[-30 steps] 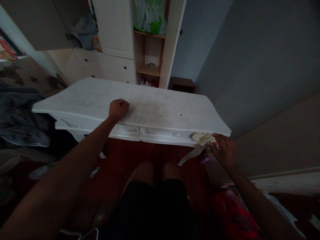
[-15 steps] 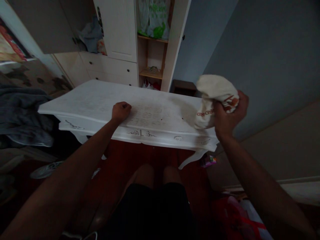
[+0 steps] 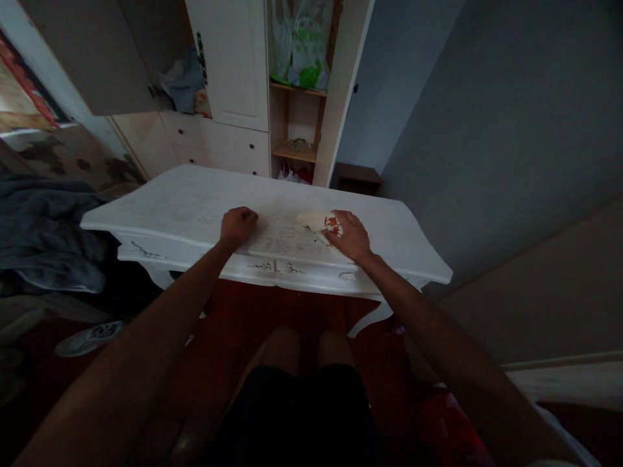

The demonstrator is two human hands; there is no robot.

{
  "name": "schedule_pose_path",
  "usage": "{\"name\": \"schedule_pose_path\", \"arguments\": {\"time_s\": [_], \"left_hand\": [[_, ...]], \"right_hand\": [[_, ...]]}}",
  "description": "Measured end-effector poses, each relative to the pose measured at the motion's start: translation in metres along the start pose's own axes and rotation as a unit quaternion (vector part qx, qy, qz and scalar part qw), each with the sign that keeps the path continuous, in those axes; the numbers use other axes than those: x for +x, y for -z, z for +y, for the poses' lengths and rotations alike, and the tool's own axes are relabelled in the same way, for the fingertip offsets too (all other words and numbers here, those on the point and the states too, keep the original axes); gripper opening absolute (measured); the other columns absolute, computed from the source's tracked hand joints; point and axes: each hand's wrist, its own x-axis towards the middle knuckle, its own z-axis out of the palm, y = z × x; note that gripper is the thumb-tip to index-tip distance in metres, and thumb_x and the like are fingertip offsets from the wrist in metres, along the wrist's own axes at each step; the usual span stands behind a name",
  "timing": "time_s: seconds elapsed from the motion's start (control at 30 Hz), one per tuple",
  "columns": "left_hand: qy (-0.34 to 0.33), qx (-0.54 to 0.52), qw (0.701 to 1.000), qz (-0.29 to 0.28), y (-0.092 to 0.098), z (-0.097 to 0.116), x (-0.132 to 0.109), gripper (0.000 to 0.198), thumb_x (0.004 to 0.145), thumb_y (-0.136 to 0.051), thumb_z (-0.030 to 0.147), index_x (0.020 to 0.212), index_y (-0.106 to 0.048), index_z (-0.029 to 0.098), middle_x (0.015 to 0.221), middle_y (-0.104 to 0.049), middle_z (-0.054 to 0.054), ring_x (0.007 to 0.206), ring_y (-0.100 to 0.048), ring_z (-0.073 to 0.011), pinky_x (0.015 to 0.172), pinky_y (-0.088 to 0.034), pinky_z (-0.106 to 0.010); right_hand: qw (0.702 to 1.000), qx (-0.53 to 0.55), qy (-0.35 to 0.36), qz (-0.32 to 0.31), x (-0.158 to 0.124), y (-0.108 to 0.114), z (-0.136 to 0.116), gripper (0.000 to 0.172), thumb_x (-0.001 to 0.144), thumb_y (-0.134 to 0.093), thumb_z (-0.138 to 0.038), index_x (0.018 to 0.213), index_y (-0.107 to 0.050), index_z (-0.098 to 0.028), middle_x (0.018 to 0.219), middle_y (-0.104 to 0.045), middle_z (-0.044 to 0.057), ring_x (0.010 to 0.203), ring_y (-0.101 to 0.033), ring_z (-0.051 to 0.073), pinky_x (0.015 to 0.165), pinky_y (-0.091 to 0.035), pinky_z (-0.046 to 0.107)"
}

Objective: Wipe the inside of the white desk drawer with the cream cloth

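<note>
A white table [image 3: 389, 224] with carved drawer fronts and curved legs stands before me. Grey smudges mark its top, mostly around the middle and left. My right hand [image 3: 353, 237] presses a cream cloth [image 3: 311, 220] with a red-brown print flat on the tabletop, right of the middle; part of the cloth is hidden under the palm. My left hand [image 3: 238, 225] rests on the table near its front edge, left of the middle, fingers curled into a fist with nothing visible in them.
Behind the table stands a white wardrobe [image 3: 233, 65], its shelves holding plastic bags [image 3: 309, 48]. Grey fabric [image 3: 48, 227] is heaped at the left, above a shoe [image 3: 90, 337] on the dark red floor. A grey wall [image 3: 511, 130] rises at the right.
My right hand has come down and left, from holding the bunched cloth above the table's right end to pressing it on the top. My left hand stays in place on the table.
</note>
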Motion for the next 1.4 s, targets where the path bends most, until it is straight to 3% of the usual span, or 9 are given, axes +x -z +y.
{"name": "schedule_pose_path", "arguments": {"time_s": [0.2,0.3,0.4,0.5,0.57,0.63,0.73,0.97,1.4], "left_hand": [[-0.013,-0.002,1.000,0.001,0.000,-0.002,0.000,0.031,0.075,-0.050,0.034,0.081,-0.072,0.013,0.080,-0.071,-0.009,0.075,-0.063,-0.0199,0.067,-0.043,-0.027],[-0.014,0.000,1.000,0.006,-0.001,-0.003,0.000,0.031,0.075,-0.050,0.034,0.081,-0.073,0.013,0.080,-0.071,-0.009,0.075,-0.063,-0.0198,0.068,-0.043,-0.027],[-0.016,0.002,1.000,0.007,-0.001,-0.003,-0.001,0.030,0.074,-0.050,0.033,0.081,-0.073,0.013,0.080,-0.071,-0.009,0.075,-0.063,-0.0197,0.069,-0.044,-0.028],[-0.016,0.005,1.000,0.008,-0.001,-0.002,-0.001,0.031,0.075,-0.050,0.032,0.081,-0.073,0.013,0.079,-0.070,-0.009,0.074,-0.063,-0.0195,0.069,-0.044,-0.028],[-0.014,0.011,1.000,0.008,-0.001,-0.001,-0.001,0.032,0.075,-0.050,0.032,0.082,-0.073,0.012,0.080,-0.070,-0.009,0.075,-0.063,-0.0195,0.069,-0.044,-0.027],[-0.013,0.025,1.000,0.007,0.000,0.000,-0.002,0.032,0.075,-0.050,0.032,0.084,-0.073,0.011,0.081,-0.071,-0.009,0.076,-0.063,-0.0194,0.070,-0.044,-0.027],[-0.008,0.041,0.999,0.004,0.000,0.001,-0.002,0.032,0.076,-0.049,0.031,0.085,-0.073,0.012,0.083,-0.071,-0.009,0.077,-0.063,-0.0187,0.072,-0.044,-0.026],[-0.006,0.043,0.999,0.003,0.000,0.001,-0.002,0.032,0.076,-0.049,0.032,0.085,-0.073,0.012,0.084,-0.071,-0.010,0.077,-0.063,-0.0197,0.072,-0.045,-0.027],[-0.019,0.045,0.999,0.015,-0.001,0.002,-0.003,0.034,0.076,-0.049,0.031,0.086,-0.073,0.011,0.084,-0.071,-0.010,0.080,-0.064,-0.0208,0.074,-0.046,-0.028]], "right_hand": [[0.989,0.123,0.031,-0.071,-0.005,0.026,0.014,0.070,0.087,-0.057,-0.052,0.146,-0.037,-0.020,0.148,-0.042,0.012,0.136,-0.040,0.027,0.113,-0.028,0.052],[0.990,0.137,-0.001,-0.027,-0.018,0.040,0.017,0.065,0.092,-0.050,-0.053,0.147,-0.036,-0.021,0.149,-0.041,0.012,0.138,-0.037,0.026,0.115,-0.021,0.056],[0.987,0.150,-0.041,0.034,-0.036,0.049,0.028,0.056,0.094,-0.044,-0.052,0.138,-0.048,-0.018,0.143,-0.049,0.014,0.133,-0.044,0.024,0.113,-0.029,0.050],[0.979,0.165,-0.090,0.074,-0.054,0.054,0.057,0.048,0.093,-0.045,-0.052,0.120,-0.061,-0.016,0.128,-0.060,0.014,0.120,-0.055,0.023,0.107,-0.038,0.045],[0.962,0.196,-0.156,0.113,-0.061,0.055,0.080,0.042,0.090,-0.047,-0.053,0.098,-0.067,-0.016,0.107,-0.069,0.013,0.104,-0.062,0.023,0.100,-0.044,0.045],[0.920,0.270,-0.232,0.162,-0.063,0.055,0.098,0.038,0.084,-0.053,-0.054,0.078,-0.063,-0.018,0.086,-0.069,0.010,0.086,-0.066,0.022,0.090,-0.050,0.044],[0.871,0.362,-0.281,0.177,-0.063,0.056,0.109,0.035,0.077,-0.060,-0.053,0.072,-0.059,-0.019,0.076,-0.067,0.006,0.074,-0.065,0.020,0.082,-0.053,0.041],[0.917,0.301,-0.245,0.097,-0.066,0.061,0.092,0.033,0.082,-0.059,-0.050,0.076,-0.067,-0.019,0.075,-0.070,0.007,0.068,-0.063,0.019,0.078,-0.050,0.039],[0.915,0.300,-0.257,0.080,-0.066,0.066,0.080,0.026,0.079,-0.062,-0.041,0.078,-0.072,-0.017,0.083,-0.072,0.008,0.066,-0.062,0.016,0.074,-0.050,0.034]]}}
